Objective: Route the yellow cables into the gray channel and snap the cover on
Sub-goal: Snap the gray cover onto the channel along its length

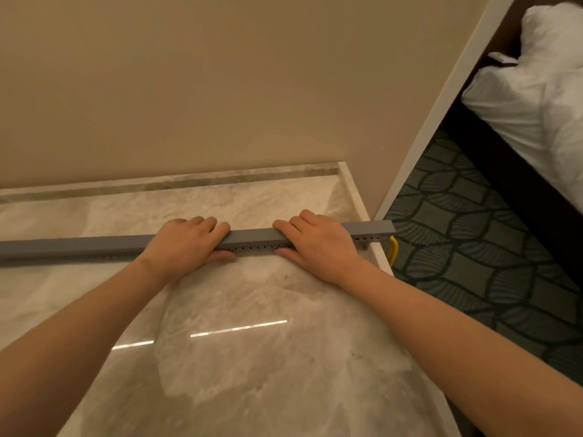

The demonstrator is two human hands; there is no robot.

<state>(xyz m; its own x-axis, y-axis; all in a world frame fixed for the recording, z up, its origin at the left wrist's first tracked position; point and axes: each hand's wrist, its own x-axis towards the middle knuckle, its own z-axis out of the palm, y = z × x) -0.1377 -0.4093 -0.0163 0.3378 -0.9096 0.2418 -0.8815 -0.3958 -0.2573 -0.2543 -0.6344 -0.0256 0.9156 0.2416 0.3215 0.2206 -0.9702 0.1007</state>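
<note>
Gray channel (252,236) lies flat on our marble tabletop (252,357), running approx. left-right across the view, parallel to the beige wall (220,74) behind it. Its left end runs out of the picture; its right end pokes past the tabletop's right edge, over the patterned carpet (473,247). Cover (135,240) sits on top along the whole visible length, a smooth gray strip; we cannot tell whether it is fully snapped down. Row of small slots shows along the near side wall, betw. the hands and again nr the right end.

Yellow cables (393,251): only a short loop shows, hanging down just below the channel's right end, beside the tabletop corner. Rest is hidden inside the channel or by the cover.

Left hand (186,244) rests palm-down over the channel, left of centre. Fingers (217,227) held together and curled over the far edge of the cover, thumb on the near side low vs. the slotted wall, so the hand clamps the channel from both sides. Right hand (318,244) does the same, right of centre: fingers together across the top, thumb along the near side at tabletop level. Hands are apart, w/ a bare stretch of cover betw. them.

White bedding (536,105) on a bed at upper right, well apart from the work.
</note>
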